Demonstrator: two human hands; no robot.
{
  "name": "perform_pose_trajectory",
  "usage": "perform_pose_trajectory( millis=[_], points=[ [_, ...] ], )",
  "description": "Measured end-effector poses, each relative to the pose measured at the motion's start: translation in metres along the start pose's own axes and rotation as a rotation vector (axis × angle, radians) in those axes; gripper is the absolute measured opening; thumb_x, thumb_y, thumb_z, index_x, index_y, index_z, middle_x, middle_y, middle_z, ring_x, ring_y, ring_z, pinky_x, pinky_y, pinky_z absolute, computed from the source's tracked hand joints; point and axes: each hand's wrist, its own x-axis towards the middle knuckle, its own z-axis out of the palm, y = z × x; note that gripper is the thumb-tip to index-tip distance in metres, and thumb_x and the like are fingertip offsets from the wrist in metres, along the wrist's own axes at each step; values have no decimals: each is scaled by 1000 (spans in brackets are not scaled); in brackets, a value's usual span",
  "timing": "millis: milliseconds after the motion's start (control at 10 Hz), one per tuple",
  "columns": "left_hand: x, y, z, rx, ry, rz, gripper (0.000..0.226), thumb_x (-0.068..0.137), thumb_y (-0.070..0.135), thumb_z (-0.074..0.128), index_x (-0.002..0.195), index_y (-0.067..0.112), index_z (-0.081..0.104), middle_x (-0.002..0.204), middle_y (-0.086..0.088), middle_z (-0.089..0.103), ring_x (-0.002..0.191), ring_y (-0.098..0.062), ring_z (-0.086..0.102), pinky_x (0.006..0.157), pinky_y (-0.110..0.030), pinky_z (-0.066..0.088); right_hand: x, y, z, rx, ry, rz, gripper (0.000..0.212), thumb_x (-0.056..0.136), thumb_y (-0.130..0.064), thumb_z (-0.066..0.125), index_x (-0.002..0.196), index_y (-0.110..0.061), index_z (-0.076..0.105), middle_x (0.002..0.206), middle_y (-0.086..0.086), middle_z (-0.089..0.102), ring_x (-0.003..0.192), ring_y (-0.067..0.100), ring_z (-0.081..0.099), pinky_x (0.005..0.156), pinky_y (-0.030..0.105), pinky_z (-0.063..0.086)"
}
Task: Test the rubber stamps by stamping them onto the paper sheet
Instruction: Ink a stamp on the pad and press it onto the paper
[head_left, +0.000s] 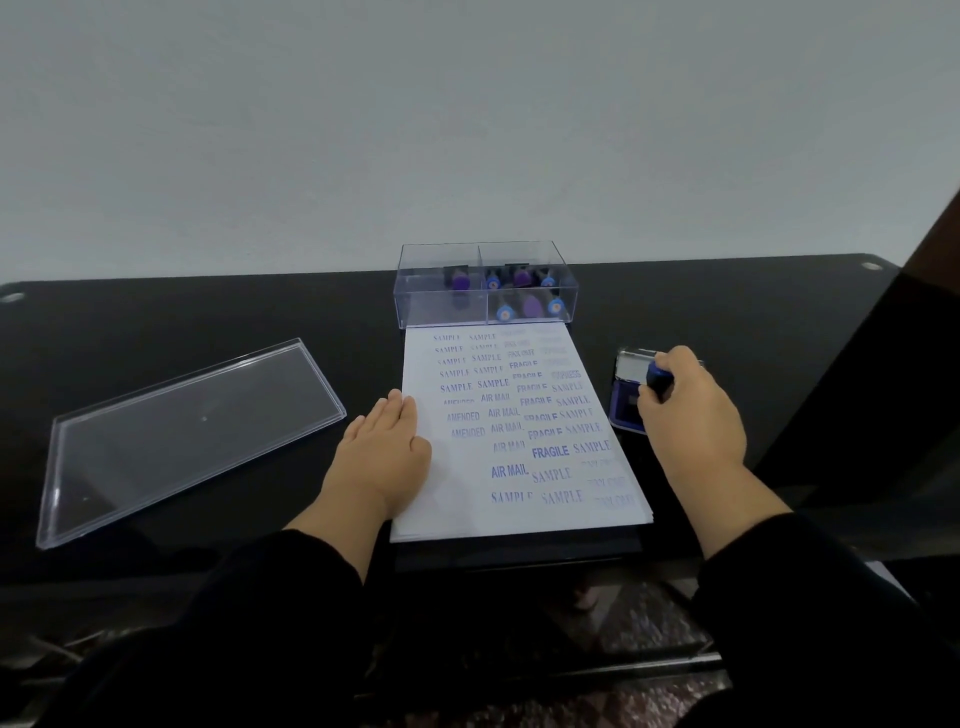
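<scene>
Blue-handled rubber stamp (658, 378) being gripped by right hand (688, 410), being pressed onto ink pad (629, 395); paper sheet (519, 436) lying at nine o'clock from it, long axis twelve-to-six, being pinned by flat, straight-fingered left hand (384, 447).

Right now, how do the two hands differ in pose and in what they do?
The left hand lies flat, fingers straight, on the paper; the right hand curls round a blue stamp over the ink pad, off the paper. Both wear dark sleeves.
</scene>
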Motion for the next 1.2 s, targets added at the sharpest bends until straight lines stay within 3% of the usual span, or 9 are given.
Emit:
perform_pose_trajectory(
  millis=[200,500,700,900,1100,1200],
  points=[
    [0,0,0,5,1,7,55,100,21,17,153,13,3,161,-3,-4,147,-14,-1,118,-32,1,0,-2,0,4,-12,24,17,93,-15,51,110,-18,49,103,5,59,76,22,47,57,31,42],
    [-1,1,-2,-7,-7,1,55,101,21,17,153,13,1,161,-2,-5,147,-14,-2,118,-32,0,-2,-5,-3,-26,-28,23,19,95,-15,49,113,-16,47,91,-2,46,75,20,47,55,30,38],
    [-1,1,0,-5,-4,5,56,100,22,17,153,13,1,161,-3,-4,147,-15,-1,119,-33,1,-2,-12,-10,48,0,22,24,95,-15,50,118,-18,47,104,7,58,78,19,47,58,32,42],
    [-1,0,0,-6,-1,20,56,99,21,17,153,12,2,160,-4,-4,147,-15,-1,120,-34,2,-12,-32,-5,126,-44,-58,20,93,-20,55,112,-19,49,99,0,58,81,21,56,62,35,47],
    [-5,1,-3,-12,-9,23,55,101,22,16,152,12,0,160,-4,-7,147,-15,-4,118,-32,-2,-20,-50,7,166,-113,-157,20,93,-21,55,111,-20,49,90,-2,58,72,19,54,55,30,42],
    [-5,0,-3,-11,-20,26,55,101,23,15,152,11,-1,160,-5,-8,147,-16,-5,118,-32,-3,-26,-57,12,165,-145,-193,22,93,-21,56,114,-20,49,96,-6,56,72,16,51,51,25,34]
  ],
)
